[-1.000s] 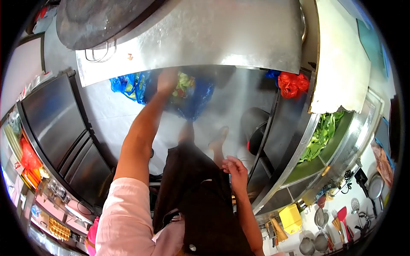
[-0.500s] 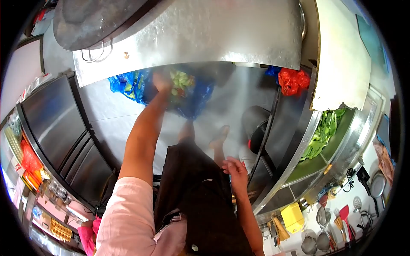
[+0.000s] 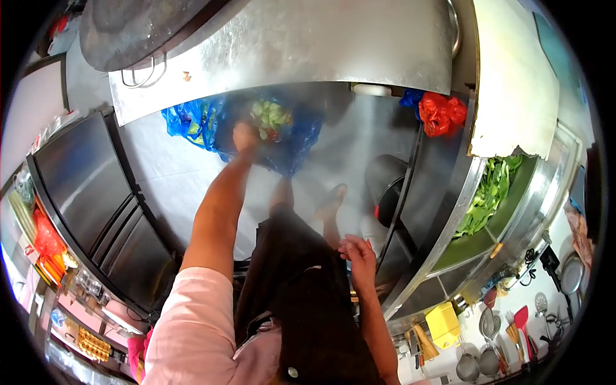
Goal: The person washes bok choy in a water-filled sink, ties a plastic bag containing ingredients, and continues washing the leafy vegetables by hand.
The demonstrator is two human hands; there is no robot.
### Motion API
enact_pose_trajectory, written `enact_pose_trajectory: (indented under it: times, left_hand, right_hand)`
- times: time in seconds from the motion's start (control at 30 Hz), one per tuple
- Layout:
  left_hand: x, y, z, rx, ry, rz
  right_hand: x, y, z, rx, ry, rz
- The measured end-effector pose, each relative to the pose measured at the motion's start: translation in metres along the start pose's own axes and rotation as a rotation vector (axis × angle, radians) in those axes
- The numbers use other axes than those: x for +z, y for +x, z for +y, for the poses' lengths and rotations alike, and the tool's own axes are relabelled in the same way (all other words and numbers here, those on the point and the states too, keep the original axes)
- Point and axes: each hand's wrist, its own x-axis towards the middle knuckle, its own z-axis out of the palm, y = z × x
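My left hand (image 3: pixel 246 136) reaches down over an open blue plastic bag (image 3: pixel 292 151) on the floor. Haze blurs its fingers, which look closed; what they hold, if anything, is hidden. Pale green vegetable pieces (image 3: pixel 271 115) with some red bits lie in the bag, just right of this hand. To its left is more crumpled blue plastic (image 3: pixel 192 122) with green bits inside. Beside my dark apron, my right hand (image 3: pixel 357 250) hangs with loosely bent fingers, apart from each other and holding nothing.
A steel worktop (image 3: pixel 289 51) overhangs the bag, with a large dark lid (image 3: pixel 141 32) on it. A round dark bin (image 3: pixel 388 192) stands to the right. Leafy greens (image 3: pixel 491 196) fill a steel basin, and a red plastic bag (image 3: pixel 443 115) sits under the counter.
My left hand has drawn back slightly toward me from the far part of the blue bag. The view has tilted a little; my right hand stays by my side.
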Motion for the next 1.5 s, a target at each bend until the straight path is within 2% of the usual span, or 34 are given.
enact_pose_trajectory:
  times: [0.07,0.17,0.2,0.27,0.3,0.33,0.4,0.43,0.5,0.63,0.7,0.77,0.83,0.9,0.97,1.03,1.17,1.2,1.23,1.3,1.37,1.4,1.47,1.5]
  left_hand:
    - [0.000,0.007,-0.012,0.033,-0.041,-0.008]
    - [-0.033,-0.022,0.017,-0.021,-0.135,-0.033]
    - [-0.037,-0.027,0.015,-0.013,-0.154,-0.128]
    - [-0.044,-0.054,0.016,0.211,-0.032,-0.078]
    - [-0.056,-0.076,0.033,0.084,-0.084,-0.069]
    - [-0.054,-0.082,0.025,0.020,-0.004,-0.186]
    - [-0.045,-0.105,0.006,0.148,-0.039,-0.199]
    - [-0.012,-0.104,-0.028,0.210,-0.090,-0.105]
    - [-0.036,-0.138,-0.005,0.240,0.057,-0.265]
    - [-0.027,-0.183,0.007,0.311,0.050,-0.382]
    - [-0.037,-0.217,0.036,0.344,0.079,-0.373]
    - [-0.031,-0.236,0.051,0.310,0.012,-0.417]
    - [-0.027,-0.259,0.068,0.380,-0.023,-0.390]
    - [-0.034,-0.288,0.093,0.406,0.102,-0.335]
    - [-0.034,-0.325,0.119,0.297,-0.136,-0.423]
    - [-0.028,-0.353,0.135,0.303,-0.322,-0.527]
    - [-0.028,-0.401,0.173,0.354,-0.264,-0.612]
    - [-0.025,-0.408,0.179,0.372,-0.336,-0.640]
    - [-0.022,-0.414,0.185,0.429,-0.382,-0.638]
    - [-0.014,-0.414,0.197,0.671,-0.488,-0.584]
    - [-0.044,-0.487,0.254,0.756,-0.445,-0.478]
    - [-0.050,-0.504,0.268,0.848,-0.547,-0.536]
    - [-0.057,-0.551,0.305,0.892,-0.557,-0.544]
    - [-0.055,-0.566,0.318,0.927,-0.550,-0.556]
  right_hand:
    - [0.001,-0.001,0.000,-0.003,-0.006,-0.004]
    - [-0.001,-0.009,0.005,-0.010,0.045,-0.027]
    - [-0.002,-0.015,0.003,-0.018,0.054,-0.035]
    - [-0.007,-0.030,-0.003,-0.048,0.077,-0.038]
    - [-0.012,-0.039,-0.005,-0.069,0.092,-0.035]
    - [-0.019,-0.048,-0.006,-0.096,0.109,-0.022]
    - [-0.041,-0.069,-0.008,-0.143,0.148,0.041]
    - [-0.056,-0.077,-0.005,-0.189,0.140,0.087]
    - [-0.089,-0.092,0.005,-0.269,0.120,0.146]
    - [-0.152,-0.124,0.024,-0.343,0.290,0.271]
    - [-0.182,-0.135,0.040,-0.335,0.377,0.287]
    - [-0.212,-0.144,0.053,-0.425,0.446,0.298]
    - [-0.238,-0.151,0.063,-0.482,0.473,0.310]
    - [-0.273,-0.148,0.089,-0.554,0.544,0.320]
    - [-0.309,-0.170,0.086,-0.545,0.538,0.331]
    - [-0.347,-0.170,0.109,-0.657,0.583,0.359]
    - [-0.427,-0.184,0.141,-0.742,0.682,0.556]
    - [-0.450,-0.189,0.147,-0.766,0.733,0.608]
    - [-0.471,-0.197,0.148,-0.788,0.784,0.656]
    - [-0.508,-0.218,0.148,-0.836,0.810,0.737]
    - [-0.539,-0.224,0.148,-0.926,0.747,0.830]
    - [-0.551,-0.220,0.149,-0.933,0.756,0.840]
    - [-0.575,-0.209,0.147,-0.969,0.770,0.865]
    - [-0.580,-0.210,0.147,-0.863,0.662,0.944]
